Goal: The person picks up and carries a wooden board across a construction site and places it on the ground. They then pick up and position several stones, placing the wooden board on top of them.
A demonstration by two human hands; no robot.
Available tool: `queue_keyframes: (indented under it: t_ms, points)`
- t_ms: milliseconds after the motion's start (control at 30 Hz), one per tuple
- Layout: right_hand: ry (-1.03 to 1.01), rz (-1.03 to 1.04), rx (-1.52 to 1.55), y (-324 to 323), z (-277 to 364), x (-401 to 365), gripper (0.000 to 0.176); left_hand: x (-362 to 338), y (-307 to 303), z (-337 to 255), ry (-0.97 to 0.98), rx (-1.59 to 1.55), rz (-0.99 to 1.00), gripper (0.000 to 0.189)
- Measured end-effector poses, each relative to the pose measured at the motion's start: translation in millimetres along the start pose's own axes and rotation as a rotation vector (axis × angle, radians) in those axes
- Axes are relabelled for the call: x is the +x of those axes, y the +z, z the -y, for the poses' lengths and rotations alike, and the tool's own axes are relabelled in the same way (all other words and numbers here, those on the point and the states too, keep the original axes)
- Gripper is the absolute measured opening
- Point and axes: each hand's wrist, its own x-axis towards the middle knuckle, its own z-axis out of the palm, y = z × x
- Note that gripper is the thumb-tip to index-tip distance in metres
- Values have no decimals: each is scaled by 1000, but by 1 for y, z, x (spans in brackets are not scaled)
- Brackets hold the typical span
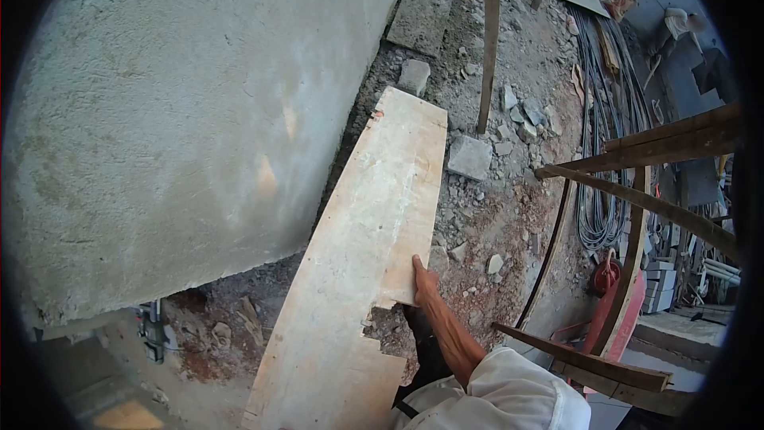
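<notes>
A concrete wall [183, 111] closes off the left side, with only a narrow dark strip between it and the upper part of the plywood board [358, 215]. To the board's right, the right hand [427, 281] has room to pass low over the rubble-strewn ground [469, 223], though a concrete block [469, 157] sits just beside that edge. A timber post [489, 48] rises past the far end; a slanting timber brace [692, 225] obstructs farther right. Lower left, the dimness makes clearance hard to judge.
</notes>
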Motion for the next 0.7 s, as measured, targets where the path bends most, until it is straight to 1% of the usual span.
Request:
queue_keyframes:
  t_ms: [33,67,100,133,167,200,233,267,300,367,400,467,500,533,600,633,667,700]
  points:
    - [-1,1,-1,2,14,8,60,2,-10,-26,-168,-489,218,90]
    - [-68,48,22,5,27,19,57,8,-102,-85,-540,-1303,288,85]
    - [-138,98,47,10,42,31,53,13,-194,-145,-925,-1675,250,89]
    - [-161,80,37,19,58,47,50,23,-213,-174,-928,-1679,254,89]
    - [-187,62,26,28,74,63,47,32,-221,-200,-874,-1774,252,88]
    - [-197,65,18,37,93,70,47,39,-220,-220,-819,-1874,249,87]
    - [-267,50,17,48,114,78,47,51,-212,-238,-827,-1890,252,87]
    - [-336,36,15,59,131,86,47,66,-200,-254,-788,-2002,292,82]
    - [-348,47,9,68,147,95,47,80,-190,-273,-745,-2113,328,76]
    - [-411,142,-63,83,171,117,54,101,-184,-322,-542,-2312,350,76]
    - [-404,151,-84,87,174,133,54,110,-178,-351,-612,-2290,364,76]
    - [-748,163,-452,90,163,159,67,130,-149,-410,-688,-2234,381,77]
    - [-784,188,-547,86,160,145,71,140,-137,-440,-703,-2232,385,79]
    - [-825,211,-653,73,147,130,76,146,-133,-456,-713,-2247,389,79]
    - [-847,276,-706,37,106,141,81,141,-135,-492,-843,-1921,515,80]
    - [-765,323,-794,14,98,118,80,132,-151,-489,-706,-2234,436,82]
    - [-725,323,-884,-10,84,100,77,140,-150,-496,-690,-2351,482,83]
    - [-566,306,-943,-30,79,68,70,143,-139,-489,-680,-2435,529,83]
